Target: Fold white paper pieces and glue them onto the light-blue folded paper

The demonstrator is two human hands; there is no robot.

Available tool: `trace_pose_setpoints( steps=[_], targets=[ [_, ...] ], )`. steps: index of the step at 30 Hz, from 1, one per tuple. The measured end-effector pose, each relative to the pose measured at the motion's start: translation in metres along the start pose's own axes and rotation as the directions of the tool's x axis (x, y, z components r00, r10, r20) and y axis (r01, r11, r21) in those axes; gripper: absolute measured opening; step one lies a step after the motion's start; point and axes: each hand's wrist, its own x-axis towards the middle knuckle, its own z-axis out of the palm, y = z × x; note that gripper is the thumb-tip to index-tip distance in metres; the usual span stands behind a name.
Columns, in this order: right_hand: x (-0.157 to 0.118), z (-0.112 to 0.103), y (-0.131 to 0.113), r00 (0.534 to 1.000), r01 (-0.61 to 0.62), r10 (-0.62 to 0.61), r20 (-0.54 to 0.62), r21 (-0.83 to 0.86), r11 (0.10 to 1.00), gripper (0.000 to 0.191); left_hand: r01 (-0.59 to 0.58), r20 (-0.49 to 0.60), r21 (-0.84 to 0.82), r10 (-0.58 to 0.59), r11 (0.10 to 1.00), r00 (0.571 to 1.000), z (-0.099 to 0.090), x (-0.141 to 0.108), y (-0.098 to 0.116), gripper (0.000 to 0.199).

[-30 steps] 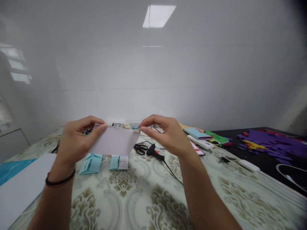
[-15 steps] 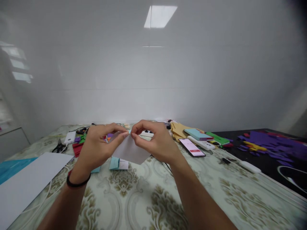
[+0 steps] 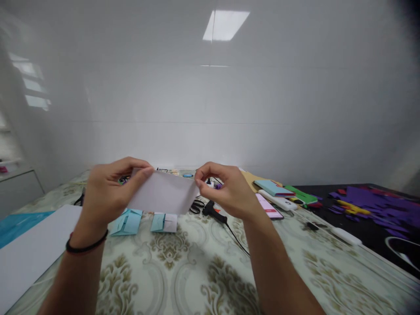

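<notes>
A white sheet of paper [image 3: 164, 192] hangs in the air above the patterned tablecloth [image 3: 193, 271], its top edge stretched between two pinches. My left hand [image 3: 113, 188] grips the upper left corner between thumb and fingers. At the upper right corner, my right hand [image 3: 226, 188] pinches the same sheet. Below the paper lie a folded light blue paper piece [image 3: 128, 222] and a smaller blue and white folded piece [image 3: 164, 222]. Just right of them rests a black glue gun [image 3: 214, 212] with black-handled scissors [image 3: 197, 206] beside it.
A large white sheet [image 3: 36, 249] and a blue packet [image 3: 22, 225] lie at left. On the right are a phone [image 3: 269, 208], a light blue notebook [image 3: 272, 188], a white device [image 3: 278, 200] and purple scraps [image 3: 383, 205] on a black surface. A wall stands behind.
My hands have moved apart, and the white sheet now spans the gap between them. The glue gun, scissors and more of the light blue folded piece have come into view.
</notes>
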Motion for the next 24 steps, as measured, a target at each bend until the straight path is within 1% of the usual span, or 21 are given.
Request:
trace_pose_setpoints(
  steps=[1,3,5,7,9,11,13,14,16,18,21,24],
  targets=[
    [0.000,-0.005,0.005,1.000,-0.006,0.006,-0.009,0.007,1.000,0.005,0.032,-0.047,-0.019,-0.033,0.999,0.998,-0.005,0.001,-0.004,0.010],
    [-0.001,-0.013,0.014,0.994,-0.017,0.020,-0.103,0.033,0.999,0.002,0.056,-0.207,-0.056,-0.066,0.997,0.976,-0.013,0.002,-0.011,0.007],
    [-0.002,-0.017,0.019,0.980,-0.009,0.022,-0.199,0.065,0.998,0.006,0.054,-0.239,-0.065,-0.068,0.996,0.969,-0.015,0.002,-0.015,0.006],
    [-0.002,-0.015,0.017,0.973,0.036,-0.018,-0.229,0.074,0.997,0.007,0.042,-0.188,-0.068,-0.054,0.997,0.981,-0.011,0.002,-0.015,0.007],
    [-0.002,-0.008,0.010,0.980,0.084,-0.077,-0.186,0.031,0.996,0.008,0.038,-0.108,-0.066,-0.045,0.997,0.993,-0.001,0.000,-0.011,0.008],
    [-0.002,0.000,0.002,0.985,0.115,-0.122,-0.121,-0.056,0.992,0.013,0.046,-0.010,-0.086,-0.047,0.995,0.999,0.010,-0.002,-0.005,0.008],
    [-0.002,0.006,-0.004,0.983,0.149,-0.154,-0.105,-0.051,0.987,0.004,0.033,0.031,-0.164,-0.028,0.986,0.999,0.018,-0.005,0.002,0.009],
    [-0.003,0.007,-0.006,0.980,0.160,-0.162,-0.112,-0.033,0.987,0.002,0.032,0.050,-0.196,-0.022,0.980,0.998,0.021,-0.006,0.005,0.008],
    [-0.004,0.006,-0.007,0.978,0.168,-0.167,-0.124,-0.005,0.986,0.009,0.031,0.084,-0.239,-0.011,0.971,0.996,0.024,-0.007,0.012,0.008],
    [-0.004,0.004,-0.008,0.980,0.177,-0.178,-0.093,-0.021,0.984,0.010,0.004,0.134,-0.237,0.028,0.972,0.991,0.024,-0.007,0.016,0.006],
    [-0.004,0.003,-0.009,0.979,0.203,-0.204,-0.008,-0.064,0.977,0.010,-0.076,0.208,-0.176,0.112,0.982,0.972,0.023,-0.005,0.019,0.004],
    [-0.004,0.006,-0.010,0.976,0.219,-0.218,0.031,-0.058,0.974,0.010,-0.095,0.275,-0.129,0.128,0.987,0.953,0.024,-0.003,0.019,0.007]
  ],
)
